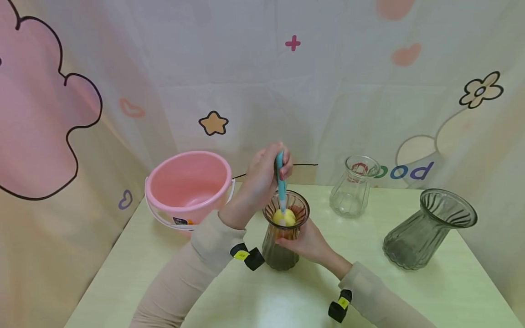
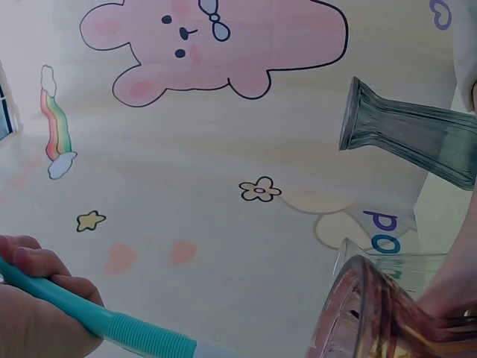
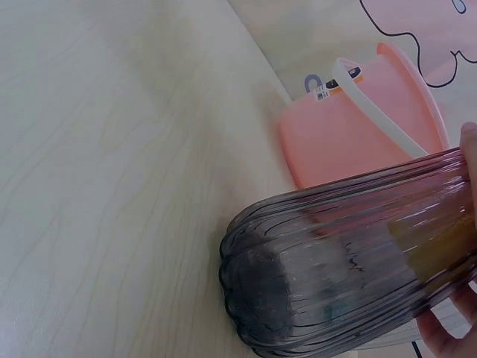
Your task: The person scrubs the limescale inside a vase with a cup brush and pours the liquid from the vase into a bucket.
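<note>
L hand: fingers curled tight round the teal handle of a sponge brush, up at 12 o'clock from the brown-tinted vase. Yellow sponge head sits inside the vase, just below the flared rim. R hand at approx 4 o'clock on the vase, fingers grasping its side, thumb across the front; vase near ctr of bench, mouth up in head view, can't tell if base touches down. Pink bucket w/ white handle at 10 o'clock from the vase, nr the back edge. Clear glass vase at 2 o'clock, also at the back; grey ribbed vase at 3 o'clock, well apart, on the R side. Printed curtain behind, 12 o'clock, w/ star, hearts etc. Beige sleeves, blk wrist units w/ yellow labels on both arms.
</note>
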Motion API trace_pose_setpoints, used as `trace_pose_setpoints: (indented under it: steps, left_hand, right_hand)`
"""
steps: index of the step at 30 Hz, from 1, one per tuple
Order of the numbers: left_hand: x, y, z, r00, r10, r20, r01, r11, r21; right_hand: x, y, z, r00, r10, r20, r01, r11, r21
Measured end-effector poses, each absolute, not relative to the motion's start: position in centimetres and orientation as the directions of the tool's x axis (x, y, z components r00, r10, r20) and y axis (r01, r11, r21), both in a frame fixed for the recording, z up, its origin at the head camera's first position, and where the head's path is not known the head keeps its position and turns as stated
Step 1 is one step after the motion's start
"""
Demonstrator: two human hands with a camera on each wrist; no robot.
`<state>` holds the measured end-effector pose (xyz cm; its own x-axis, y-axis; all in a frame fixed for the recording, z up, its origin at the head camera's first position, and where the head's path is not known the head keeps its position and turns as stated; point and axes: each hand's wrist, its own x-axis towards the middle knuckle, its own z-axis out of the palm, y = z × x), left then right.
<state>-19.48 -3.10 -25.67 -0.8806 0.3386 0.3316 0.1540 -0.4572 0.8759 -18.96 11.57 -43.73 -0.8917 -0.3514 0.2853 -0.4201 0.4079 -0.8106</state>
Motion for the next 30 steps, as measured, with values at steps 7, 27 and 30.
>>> trace_pose_setpoints:
  steps: [7,27,30]
  left_hand:
    - [-19.9,-2.9,-27.1,-0.881,0.332,0.337,0.157,-0.466,0.87]
    - [-21.2,-1.7,-33.0,-0.901,0.383,0.206,0.113,-0.251,0.961]
    - [-21.2,-1.8,-33.0,-0.9,0.384,0.208,0.111,-0.261,0.959]
  right_hand:
    - [-17.6,11.2,-41.2,-0.89,-0.362,0.276,-0.418,0.411,-0.81]
    - [-19.5,12.5,-44.1,-0.837,-0.508,0.201,-0.395,0.307,-0.866]
    - [-19.7,13.2,-43.9,-0.821,-0.548,0.158,-0.379,0.318,-0.869]
